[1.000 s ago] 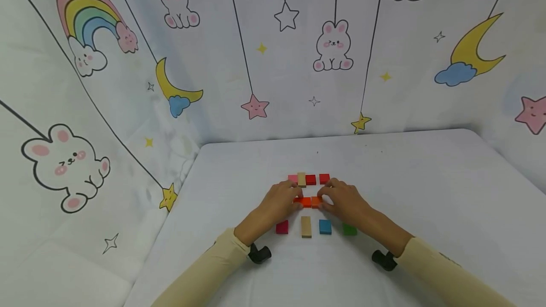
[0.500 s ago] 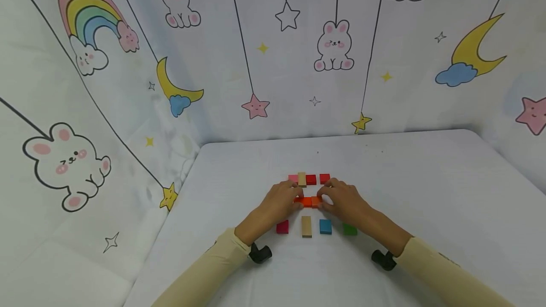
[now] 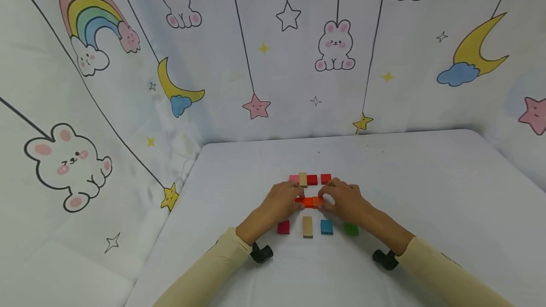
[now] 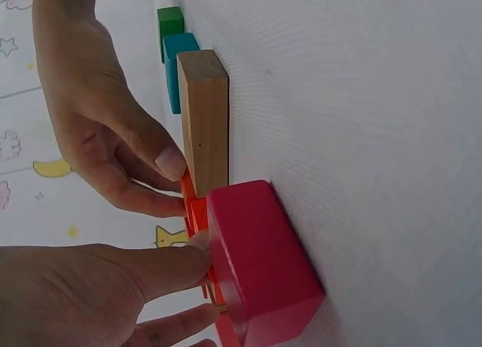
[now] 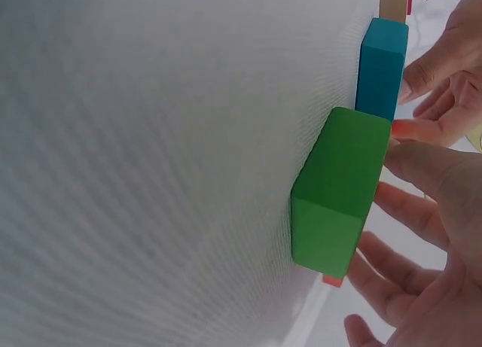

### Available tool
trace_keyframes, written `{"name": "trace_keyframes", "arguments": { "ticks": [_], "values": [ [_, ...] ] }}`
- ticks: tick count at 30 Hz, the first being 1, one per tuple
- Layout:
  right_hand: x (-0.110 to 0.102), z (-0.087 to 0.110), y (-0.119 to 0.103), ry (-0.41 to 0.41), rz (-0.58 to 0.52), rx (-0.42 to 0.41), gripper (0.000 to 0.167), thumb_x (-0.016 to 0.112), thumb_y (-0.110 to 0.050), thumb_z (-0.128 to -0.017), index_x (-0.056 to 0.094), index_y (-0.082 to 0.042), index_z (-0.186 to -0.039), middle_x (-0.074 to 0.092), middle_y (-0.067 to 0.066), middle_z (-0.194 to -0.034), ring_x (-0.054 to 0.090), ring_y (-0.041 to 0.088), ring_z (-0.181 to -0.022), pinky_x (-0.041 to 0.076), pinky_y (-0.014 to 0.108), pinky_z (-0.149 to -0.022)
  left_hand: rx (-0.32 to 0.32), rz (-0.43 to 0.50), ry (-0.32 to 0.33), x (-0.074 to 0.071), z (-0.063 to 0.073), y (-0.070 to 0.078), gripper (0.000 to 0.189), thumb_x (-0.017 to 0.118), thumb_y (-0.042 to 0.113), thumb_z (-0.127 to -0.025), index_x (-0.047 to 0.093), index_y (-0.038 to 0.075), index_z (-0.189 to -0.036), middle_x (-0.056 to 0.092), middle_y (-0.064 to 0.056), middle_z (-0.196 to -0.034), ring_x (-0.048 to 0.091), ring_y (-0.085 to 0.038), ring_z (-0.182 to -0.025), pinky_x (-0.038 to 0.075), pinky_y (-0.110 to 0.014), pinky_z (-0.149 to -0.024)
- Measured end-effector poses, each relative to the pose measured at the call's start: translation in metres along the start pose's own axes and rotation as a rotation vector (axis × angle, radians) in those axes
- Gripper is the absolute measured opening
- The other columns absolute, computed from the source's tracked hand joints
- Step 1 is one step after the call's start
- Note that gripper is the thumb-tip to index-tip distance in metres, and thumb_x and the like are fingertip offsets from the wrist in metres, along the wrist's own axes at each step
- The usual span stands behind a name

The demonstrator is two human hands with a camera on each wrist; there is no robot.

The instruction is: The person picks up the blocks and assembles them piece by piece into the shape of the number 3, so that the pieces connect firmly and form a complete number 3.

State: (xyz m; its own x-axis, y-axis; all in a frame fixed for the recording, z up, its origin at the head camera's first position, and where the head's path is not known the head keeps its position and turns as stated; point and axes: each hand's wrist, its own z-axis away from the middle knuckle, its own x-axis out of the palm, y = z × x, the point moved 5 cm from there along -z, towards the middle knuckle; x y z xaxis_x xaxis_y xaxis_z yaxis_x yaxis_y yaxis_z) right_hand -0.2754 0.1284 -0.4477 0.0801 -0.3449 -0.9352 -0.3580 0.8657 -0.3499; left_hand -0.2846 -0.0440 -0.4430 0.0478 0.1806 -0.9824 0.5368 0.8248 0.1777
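Observation:
In the head view my left hand (image 3: 279,199) pinches a red-orange wooden block (image 3: 307,203) between thumb and fingers. Opposite it, my right hand (image 3: 344,200) holds an orange wooden block (image 3: 317,202) the same way. The two blocks lie end to end on the white cloth, their near ends meeting. Fingers cover their outer ends. From the left wrist, a crimson block (image 4: 263,264) stands in front and hides part of the left fingertips. A green block (image 5: 339,181) partly covers the right hand's work in the right wrist view.
Behind the hands is a row: a pink block (image 3: 294,178), a natural wood block (image 3: 303,180) and two red blocks (image 3: 312,180), the rightmost set apart. Nearer me, a longer natural wood block (image 3: 307,227) and a blue block (image 3: 326,227) sit between crimson and green.
The thin gap between the red-orange and orange blocks has closed. Both hands stay almost still, with only a slight shift of the whole head view.

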Motion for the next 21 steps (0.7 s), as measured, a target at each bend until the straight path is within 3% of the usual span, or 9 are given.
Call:
{"name": "trace_keyframes", "arguments": {
  "ticks": [5,13,21],
  "values": [
    [-0.007,-0.002,0.001,0.010,-0.003,-0.002,0.033,0.084,-0.027,-0.090,0.075,-0.014,-0.119,0.065,0.016,-0.125,0.062,0.035,-0.120,0.048,0.070,-0.097,-0.011,0.002,-0.006,-0.001,-0.001,0.001,0.024,0.080,0.030,-0.095,0.077,0.019,-0.117,0.070,-0.004,-0.134,0.064,-0.023,-0.123,0.052,-0.044,-0.109],
    [-0.018,-0.017,0.019,0.118,-0.013,0.014,0.030,0.079,-0.021,-0.096,0.074,-0.007,-0.121,0.067,0.022,-0.122,0.066,0.039,-0.113,0.054,0.069,-0.092,-0.007,0.009,-0.012,-0.001,0.001,0.001,0.024,0.080,0.029,-0.096,0.076,0.018,-0.117,0.070,-0.005,-0.133,0.064,-0.023,-0.123,0.052,-0.043,-0.109],
    [-0.019,-0.032,0.035,0.123,-0.026,0.113,0.035,0.074,-0.019,-0.099,0.069,-0.005,-0.131,0.064,0.029,-0.128,0.063,0.045,-0.118,0.052,0.070,-0.093,-0.022,0.012,-0.023,-0.001,0.000,0.001,0.025,0.080,0.029,-0.096,0.076,0.018,-0.118,0.069,-0.005,-0.134,0.063,-0.023,-0.125,0.051,-0.043,-0.110]
  ]
}}
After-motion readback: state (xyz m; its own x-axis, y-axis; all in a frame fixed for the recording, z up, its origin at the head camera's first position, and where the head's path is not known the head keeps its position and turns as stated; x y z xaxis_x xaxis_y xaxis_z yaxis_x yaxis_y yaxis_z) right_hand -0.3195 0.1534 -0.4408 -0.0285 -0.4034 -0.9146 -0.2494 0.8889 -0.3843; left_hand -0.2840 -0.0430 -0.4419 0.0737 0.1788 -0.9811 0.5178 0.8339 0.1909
